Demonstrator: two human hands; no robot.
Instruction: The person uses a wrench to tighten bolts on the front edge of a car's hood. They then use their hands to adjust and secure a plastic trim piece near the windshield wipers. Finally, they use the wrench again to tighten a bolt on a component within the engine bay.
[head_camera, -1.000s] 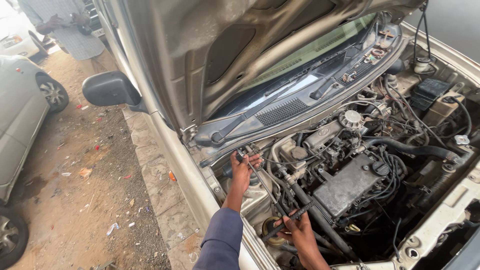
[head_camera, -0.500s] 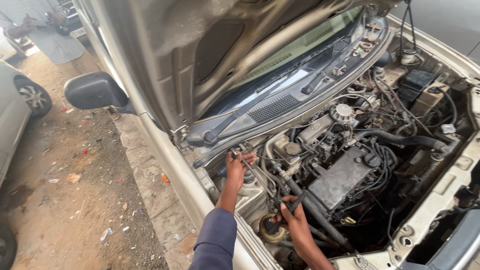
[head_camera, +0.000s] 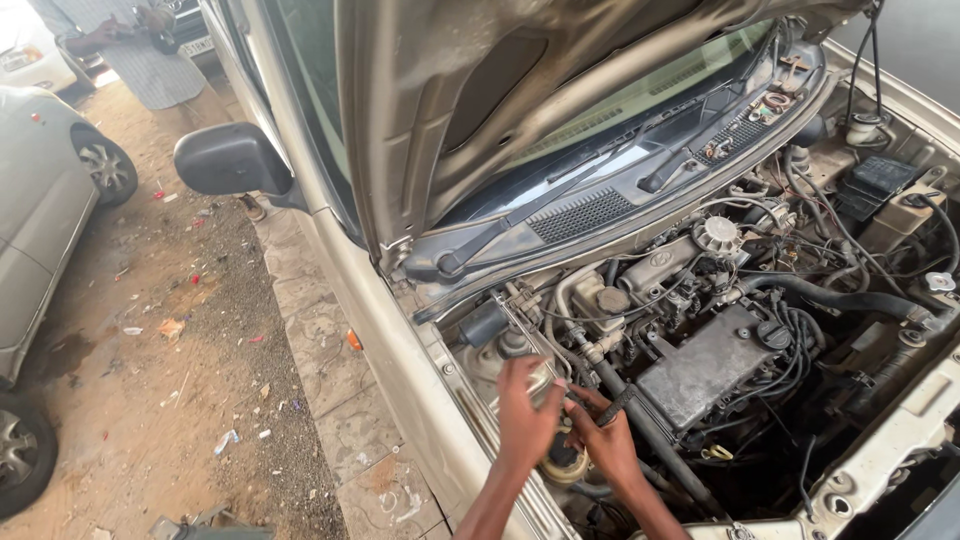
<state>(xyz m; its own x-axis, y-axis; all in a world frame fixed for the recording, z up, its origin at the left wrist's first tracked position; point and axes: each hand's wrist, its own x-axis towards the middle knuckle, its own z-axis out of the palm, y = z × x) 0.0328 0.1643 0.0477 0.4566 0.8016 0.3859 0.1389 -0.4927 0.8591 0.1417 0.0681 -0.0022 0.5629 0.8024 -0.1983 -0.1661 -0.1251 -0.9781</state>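
Head view: left hand (head_camera: 525, 415) has dropped from the upper hose area to meet right hand (head_camera: 608, 440) over the round yellowish reservoir cap (head_camera: 562, 468), near side of engine bay (head_camera: 720, 300). Both curl around small parts; exact grip can't tell. Work now concentrated at the cap.

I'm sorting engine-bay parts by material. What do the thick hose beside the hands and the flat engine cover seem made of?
Hose: probably rubber, matt black and gently curved. Engine cover: looks like metal, dull grey and dusty with crisp flat edges, though hard plastic can't be ruled out.
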